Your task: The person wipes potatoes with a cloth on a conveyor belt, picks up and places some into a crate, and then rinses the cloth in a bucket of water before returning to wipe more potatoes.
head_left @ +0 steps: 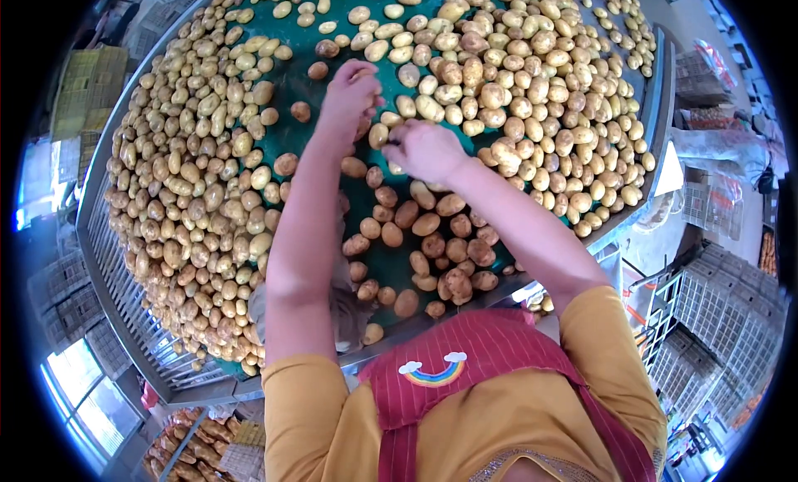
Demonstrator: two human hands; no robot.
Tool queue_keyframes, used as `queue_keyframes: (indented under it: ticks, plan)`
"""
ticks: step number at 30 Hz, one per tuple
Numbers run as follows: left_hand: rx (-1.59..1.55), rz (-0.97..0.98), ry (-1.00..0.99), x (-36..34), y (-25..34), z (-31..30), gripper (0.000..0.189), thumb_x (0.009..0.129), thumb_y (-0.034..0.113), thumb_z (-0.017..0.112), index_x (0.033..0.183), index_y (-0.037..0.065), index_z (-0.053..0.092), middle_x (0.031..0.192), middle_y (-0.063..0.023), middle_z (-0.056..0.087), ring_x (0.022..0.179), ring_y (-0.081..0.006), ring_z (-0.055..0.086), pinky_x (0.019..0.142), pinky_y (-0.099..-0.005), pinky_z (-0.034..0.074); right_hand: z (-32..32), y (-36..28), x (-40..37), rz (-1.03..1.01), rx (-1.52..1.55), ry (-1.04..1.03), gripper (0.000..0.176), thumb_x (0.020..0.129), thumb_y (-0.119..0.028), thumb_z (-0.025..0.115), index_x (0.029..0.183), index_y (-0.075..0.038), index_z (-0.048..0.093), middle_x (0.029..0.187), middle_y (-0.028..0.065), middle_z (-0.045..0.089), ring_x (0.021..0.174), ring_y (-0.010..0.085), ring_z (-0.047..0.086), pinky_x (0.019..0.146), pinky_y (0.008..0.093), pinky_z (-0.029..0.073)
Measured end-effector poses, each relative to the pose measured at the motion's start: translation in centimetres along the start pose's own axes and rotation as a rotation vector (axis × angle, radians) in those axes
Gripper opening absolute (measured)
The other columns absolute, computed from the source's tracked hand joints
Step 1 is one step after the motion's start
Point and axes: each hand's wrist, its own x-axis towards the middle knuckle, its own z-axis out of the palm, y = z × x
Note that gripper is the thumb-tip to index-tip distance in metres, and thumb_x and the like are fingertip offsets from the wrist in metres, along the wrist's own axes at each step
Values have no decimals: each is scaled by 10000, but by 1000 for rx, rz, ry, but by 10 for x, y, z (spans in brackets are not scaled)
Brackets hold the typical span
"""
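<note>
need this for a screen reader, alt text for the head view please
A person's left hand and right hand reach among loose potatoes spread across a green table with a metal rim. The person wears a yellow top and a red striped apron.

From my remote seat I see a big sorting table with a green top (309, 145) and a grey metal rim (661, 95). A slatted metal grille (133, 303) runs down its left side. Behind that side stand yellow crates (87, 87), with darker stacked crates (62, 295) lower down. Daylight pours through a window (83, 390) at the lower left and glares bright. To the right, grey lattice crates (731, 324) are piled in stacks, with pale plastic sacks (719, 145) above them. The floor (657, 245) looks like bare concrete, though the lens warps the edges too much for me to be sure.
</note>
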Motion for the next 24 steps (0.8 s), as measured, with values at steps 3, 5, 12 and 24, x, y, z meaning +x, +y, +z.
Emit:
queue_keyframes:
  ticks: [3, 5, 12, 24]
  plan:
    - [-620, -121, -99, -47, -11, -54, 247, 987, 171, 578, 1226, 110, 579, 1090, -76, 593, 893, -185, 611, 556, -208, 456, -9, -12, 14, 115, -100, -21, 211, 883, -174, 622, 1044, -38, 636, 996, 141, 740, 922, 315, 736, 770, 425, 591]
    - [-835, -194, -61, -91, -18, -68, 245, 1017, 211, 558, 1240, 110, 578, 1137, -99, 588, 955, -215, 606, 562, -203, 456, -15, -20, 24, 168, -126, -60, 243, 851, -83, 638, 1093, -66, 628, 1020, 129, 745, 960, 297, 735, 759, 417, 591]
    - [-1081, -193, -52, -195, -60, -79, 209, 1006, 251, 599, 1119, 74, 599, 1107, -69, 549, 922, -166, 502, 577, -183, 395, 11, 5, 28, 79, 548, 156, 80, 850, -61, 652, 921, -41, 622, 793, 74, 683, 708, 215, 670, 671, 348, 533]
    - [-714, -170, 235, -193, -58, 1, 156, 977, 157, 601, 1100, 64, 617, 967, -29, 565, 808, -120, 532, 604, -228, 437, 8, -1, -11, 53, 69, 261, 156, 837, -194, 700, 963, -103, 710, 963, 121, 685, 875, 313, 700, 758, 436, 573]
